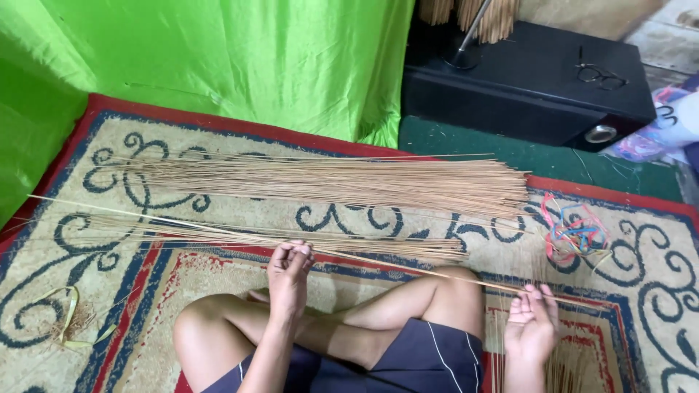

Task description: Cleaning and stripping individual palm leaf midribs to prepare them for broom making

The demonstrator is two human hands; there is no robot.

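Observation:
I sit cross-legged on a patterned rug (pixel 218 145). My left hand (pixel 289 273) pinches a long thin stick (pixel 182 225) near its middle. My right hand (pixel 533 320) grips the same stick at its thick end, by my right knee. The stick runs slantwise from the far left down to the right. A large pile of similar tan sticks (pixel 328 182) lies across the rug beyond my hands. A thinner layer of sticks (pixel 349 244) rests just behind my left hand.
A tangle of coloured rubber bands (pixel 575 233) lies on the rug at right. More sticks (pixel 561 371) lie by my right thigh. Green cloth (pixel 218 58) hangs behind. A black box (pixel 531 80) with spectacles (pixel 601 74) on it stands at back right. Yellow strip scraps (pixel 69 320) lie at left.

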